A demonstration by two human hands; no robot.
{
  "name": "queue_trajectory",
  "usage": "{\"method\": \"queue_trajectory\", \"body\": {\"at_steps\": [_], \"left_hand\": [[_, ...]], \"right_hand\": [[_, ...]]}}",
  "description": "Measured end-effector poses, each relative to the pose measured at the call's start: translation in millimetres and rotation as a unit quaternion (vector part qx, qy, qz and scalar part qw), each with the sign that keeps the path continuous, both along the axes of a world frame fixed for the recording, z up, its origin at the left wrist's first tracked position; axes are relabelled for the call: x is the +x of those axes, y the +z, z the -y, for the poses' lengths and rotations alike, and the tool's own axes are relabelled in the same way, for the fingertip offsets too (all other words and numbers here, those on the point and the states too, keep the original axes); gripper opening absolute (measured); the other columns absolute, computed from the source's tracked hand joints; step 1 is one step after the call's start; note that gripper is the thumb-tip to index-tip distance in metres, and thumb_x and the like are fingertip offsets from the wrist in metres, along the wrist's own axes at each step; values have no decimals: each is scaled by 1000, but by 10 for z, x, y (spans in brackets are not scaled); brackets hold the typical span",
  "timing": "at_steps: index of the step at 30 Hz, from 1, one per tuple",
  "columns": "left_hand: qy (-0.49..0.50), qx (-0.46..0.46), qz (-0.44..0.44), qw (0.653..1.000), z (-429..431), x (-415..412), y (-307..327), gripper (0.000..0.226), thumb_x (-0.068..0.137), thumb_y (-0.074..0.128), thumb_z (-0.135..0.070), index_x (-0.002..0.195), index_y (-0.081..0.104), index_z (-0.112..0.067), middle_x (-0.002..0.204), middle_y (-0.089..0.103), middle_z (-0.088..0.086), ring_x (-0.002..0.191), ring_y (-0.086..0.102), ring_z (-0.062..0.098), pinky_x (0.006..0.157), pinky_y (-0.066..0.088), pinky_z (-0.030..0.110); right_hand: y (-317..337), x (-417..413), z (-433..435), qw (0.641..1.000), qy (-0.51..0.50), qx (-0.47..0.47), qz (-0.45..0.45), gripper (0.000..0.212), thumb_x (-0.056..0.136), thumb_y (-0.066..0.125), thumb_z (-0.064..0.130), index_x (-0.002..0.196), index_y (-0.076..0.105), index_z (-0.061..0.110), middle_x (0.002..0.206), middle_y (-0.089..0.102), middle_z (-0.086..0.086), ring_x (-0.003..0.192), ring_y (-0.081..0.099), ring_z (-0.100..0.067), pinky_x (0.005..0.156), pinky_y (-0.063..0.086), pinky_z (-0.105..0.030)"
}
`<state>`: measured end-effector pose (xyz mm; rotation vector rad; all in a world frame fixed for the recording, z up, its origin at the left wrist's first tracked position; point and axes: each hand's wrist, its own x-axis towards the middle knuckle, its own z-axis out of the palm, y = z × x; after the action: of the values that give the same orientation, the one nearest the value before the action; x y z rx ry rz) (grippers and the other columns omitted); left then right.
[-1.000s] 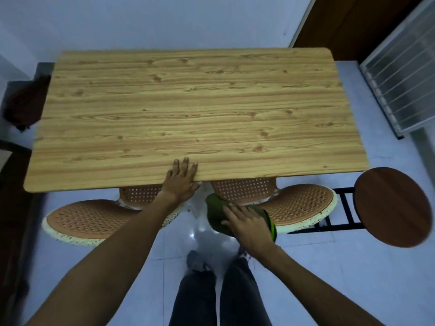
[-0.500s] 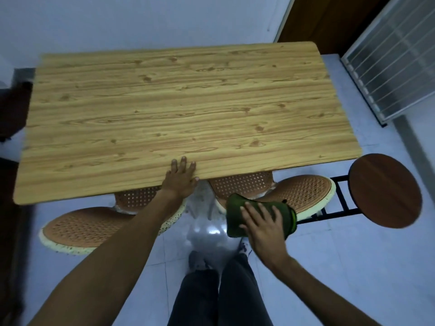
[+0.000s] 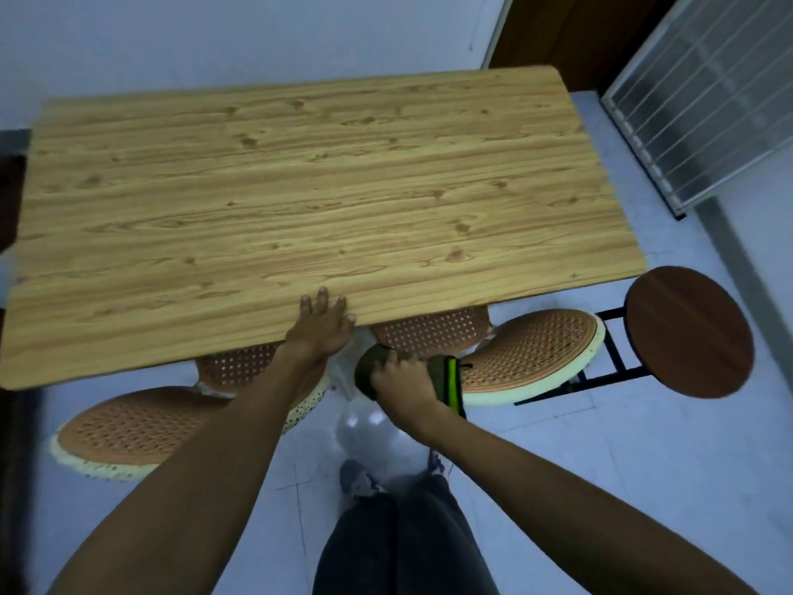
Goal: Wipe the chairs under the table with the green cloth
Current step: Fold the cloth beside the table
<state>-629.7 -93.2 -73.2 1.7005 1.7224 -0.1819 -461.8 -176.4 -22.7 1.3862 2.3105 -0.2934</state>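
My right hand (image 3: 405, 386) grips the dark green cloth (image 3: 446, 380) with a bright green edge, pressing it on the near rim of a brown woven chair (image 3: 532, 350) with a pale rim, right of centre. A second woven chair (image 3: 433, 330) pokes out behind it under the wooden table (image 3: 300, 199). My left hand (image 3: 319, 328) rests flat on the table's near edge, fingers spread. On the left, a woven chair (image 3: 137, 427) sticks out from under the table, and another (image 3: 236, 367) is mostly hidden.
A round dark wooden stool (image 3: 686, 332) on a black metal frame (image 3: 613, 358) stands at the table's right corner. A wire-grid panel (image 3: 708, 92) leans at the back right beside a brown door (image 3: 570, 32). My legs (image 3: 403, 547) stand on the pale tiled floor.
My right hand has carried the cloth to the right and back onto the right chair's near rim, with fingers now curled around it. The left hand stays on the table edge.
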Motion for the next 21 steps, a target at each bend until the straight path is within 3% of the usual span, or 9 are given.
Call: {"method": "queue_trajectory", "body": {"at_steps": [2, 4, 7, 9, 11, 14, 18, 21], "left_hand": [[-47, -17, -32, 998, 89, 50, 61, 80, 86, 3, -60, 151, 24, -18, 161, 11, 18, 145, 5, 47, 116, 6, 62], [-74, -5, -28, 997, 296, 260, 176, 84, 83, -1, -61, 150, 25, -17, 160, 16, 18, 144, 9, 48, 115, 10, 60], [-66, 3, 68, 995, 736, 794, 467, 71, 93, 13, -55, 151, 22, -14, 161, 14, 17, 147, 7, 39, 118, 3, 53], [-86, 13, 105, 991, 955, 1123, 579, 66, 99, 23, -53, 151, 22, -13, 161, 13, 16, 148, 5, 35, 119, 0, 48], [-115, 20, 107, 987, 1094, 1362, 621, 82, 90, 13, -71, 152, 21, -18, 163, 9, 12, 149, -3, 35, 118, -2, 50], [-125, 45, 70, 989, 1186, 1490, 579, 98, 78, 0, -82, 151, 25, -21, 162, 10, 10, 148, -4, 37, 118, 0, 56], [-151, 41, 35, 987, 1195, 1493, 561, 79, 92, 20, -71, 144, 38, -15, 152, 35, 21, 142, 19, 46, 115, 10, 53], [-132, 46, 16, 990, 1180, 1538, 510, 73, 92, 24, -66, 146, 27, -17, 150, 38, 21, 141, 23, 47, 114, 20, 55]], "right_hand": [[70, 434, 193, 994, -7, 36, -105, 37, 91, 60, 29, 126, 58, 15, 126, 61, -17, 100, 63, -40, 78, 52, -46], [134, 993, 375, 980, -3, 86, -178, 40, 92, 57, 33, 130, 58, 22, 129, 63, -9, 109, 63, -37, 90, 51, -48], [221, 1937, 548, 972, -52, 109, -202, 39, 94, 50, 30, 132, 59, 27, 137, 58, 0, 128, 52, -29, 108, 36, -53], [287, 2510, 503, 966, -127, 108, -197, 41, 96, 42, 36, 132, 58, 30, 144, 50, 4, 137, 42, -31, 110, 28, -57], [300, 2863, 334, 960, -190, 83, -190, 46, 97, 34, 46, 131, 60, 31, 147, 44, 7, 141, 32, -33, 109, 27, -62], [220, 2864, 208, 941, -252, 45, -222, 55, 96, 28, 56, 126, 64, 29, 146, 39, 12, 145, 20, -32, 112, 23, -63], [103, 2310, 579, 903, -294, 122, -289, 54, 100, 25, 52, 124, 65, 25, 147, 41, 11, 144, 19, -32, 113, 14, -61], [72, 1808, 786, 882, -313, 145, -320, 42, 98, 36, 41, 124, 64, 26, 146, 44, 9, 145, 22, -31, 114, 7, -59]]}}
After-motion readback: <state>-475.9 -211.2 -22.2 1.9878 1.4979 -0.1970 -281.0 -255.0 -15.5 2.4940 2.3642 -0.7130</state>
